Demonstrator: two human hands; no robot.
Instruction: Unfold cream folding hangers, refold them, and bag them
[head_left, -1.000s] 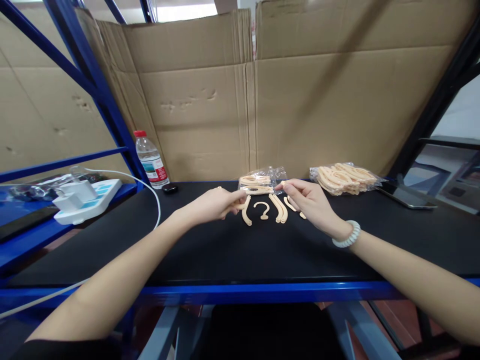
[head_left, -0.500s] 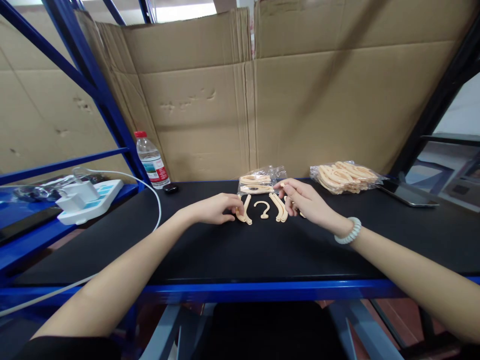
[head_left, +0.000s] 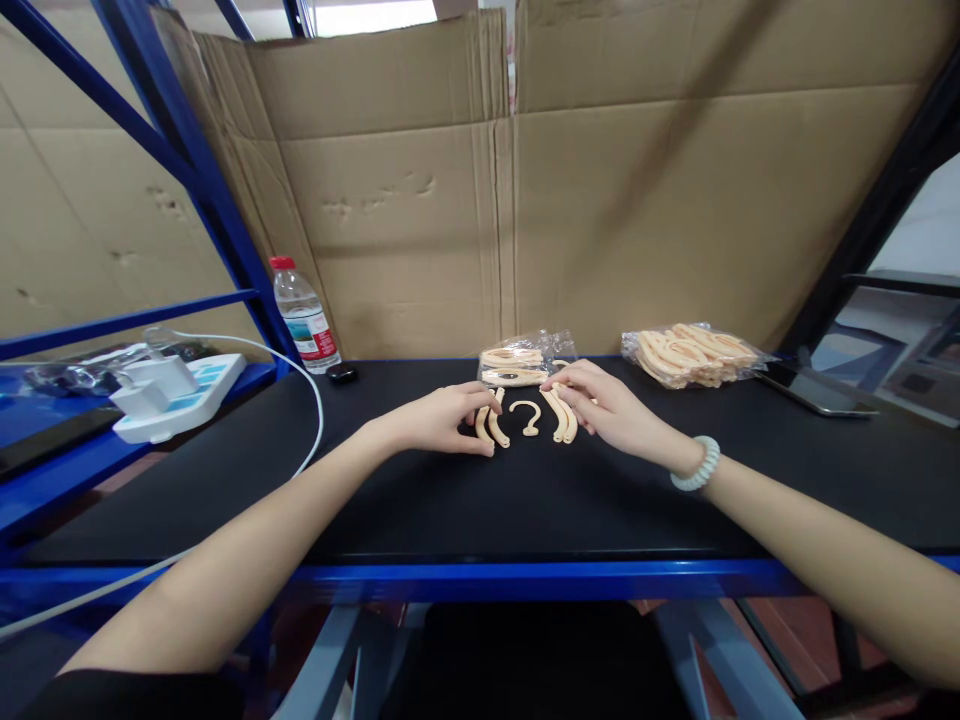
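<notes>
Two pairs of curved beige plastic hanger arms lie on the black tabletop, with a beige hook [head_left: 530,418] between them. Beside the left hanger arms [head_left: 497,420] is my left hand [head_left: 448,418], its thumb and fingers apart around the outer arm's ends. My right hand [head_left: 600,402] reaches over the right hanger arms [head_left: 559,415], fingers stretched out and fingertips at their upper ends. Whether a small piece is under those fingers is hidden.
Behind the hook lies a clear bag of beige parts [head_left: 514,365]; a fuller bag [head_left: 694,352] is at the back right, beside a dark tablet [head_left: 817,388]. A water bottle [head_left: 306,320], a small black object [head_left: 342,372] and a power strip [head_left: 184,400] with a white cable are leftward.
My right hand has come down and left from above the table onto the right hanger arms; the small beige piece at its fingertips no longer shows. My left hand has shifted slightly right, thumb lower.
</notes>
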